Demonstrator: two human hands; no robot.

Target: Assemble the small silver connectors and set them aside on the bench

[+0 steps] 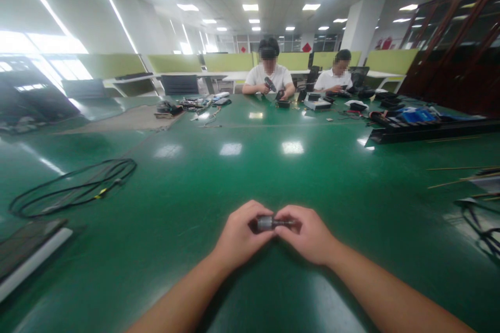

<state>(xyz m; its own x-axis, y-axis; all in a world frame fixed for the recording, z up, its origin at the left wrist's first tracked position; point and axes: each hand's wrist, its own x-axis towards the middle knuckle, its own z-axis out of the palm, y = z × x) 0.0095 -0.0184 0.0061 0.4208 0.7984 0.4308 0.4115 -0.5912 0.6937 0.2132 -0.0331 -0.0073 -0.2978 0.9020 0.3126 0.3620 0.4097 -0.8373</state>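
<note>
Small metal cylinder (269, 222) sits pinched between us, our left hand (239, 234) and right hand (308, 234) both clamping fingers (287, 214) on it just above the green tabletop (234, 177).

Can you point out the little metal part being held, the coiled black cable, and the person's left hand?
metal part (269, 222), head view, its grey middle.
black cable (74, 190), head view, on the loop.
left hand (240, 237), head view, back of hand.
</note>
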